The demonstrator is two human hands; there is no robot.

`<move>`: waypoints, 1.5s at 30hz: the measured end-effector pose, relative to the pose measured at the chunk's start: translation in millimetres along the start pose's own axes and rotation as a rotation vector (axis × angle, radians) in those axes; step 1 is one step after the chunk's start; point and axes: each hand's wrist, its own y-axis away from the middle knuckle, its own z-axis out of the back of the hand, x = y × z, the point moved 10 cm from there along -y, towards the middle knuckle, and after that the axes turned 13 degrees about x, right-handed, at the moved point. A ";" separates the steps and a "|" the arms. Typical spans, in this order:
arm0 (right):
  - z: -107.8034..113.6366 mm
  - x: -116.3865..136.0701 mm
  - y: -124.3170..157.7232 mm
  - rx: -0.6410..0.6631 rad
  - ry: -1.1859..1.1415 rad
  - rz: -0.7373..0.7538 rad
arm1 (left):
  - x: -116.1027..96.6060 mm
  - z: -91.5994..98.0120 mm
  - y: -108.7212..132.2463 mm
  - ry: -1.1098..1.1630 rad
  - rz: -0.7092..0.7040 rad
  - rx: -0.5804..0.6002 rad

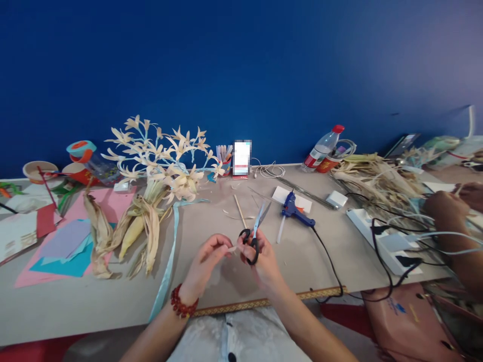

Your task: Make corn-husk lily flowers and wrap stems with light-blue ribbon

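My right hand (262, 255) is closed around the black handles of a pair of scissors (255, 240), whose blades point away from me and stand a little apart. Between the fingertips of my left hand (211, 255) is a small pale strip (233, 249), perhaps corn husk; its far end meets the fingers of my right hand. Both hands are just above the table near its front edge. Beyond them lie a thin pale stick (240, 211) and a few husk scraps. A blue glue gun (296, 210) rests to the right on a white piece.
Husk flowers (166, 161) and dried corn husks (151, 234) are on the left, beside coloured paper (64, 251) and a light-blue ribbon (168, 266). A phone (242, 158) stands at the back. Rightward are a bottle (322, 149), a power strip (381, 244), cables, and another person's hands (449, 206).
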 end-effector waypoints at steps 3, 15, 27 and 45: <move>-1.7 -1.4 1.7 -0.040 -0.017 0.025 | 13.2 -9.0 1.8 0.080 0.007 -0.021; 0.6 -20.2 18.1 0.209 0.179 -0.249 | -10.6 12.9 1.2 0.143 -0.106 -0.138; -3.5 -32.7 33.1 0.394 0.248 -0.419 | -17.6 8.8 -4.0 0.115 -0.082 -0.020; -0.5 -30.0 30.6 0.376 0.303 -0.450 | -13.4 9.2 -6.3 0.128 -0.018 0.026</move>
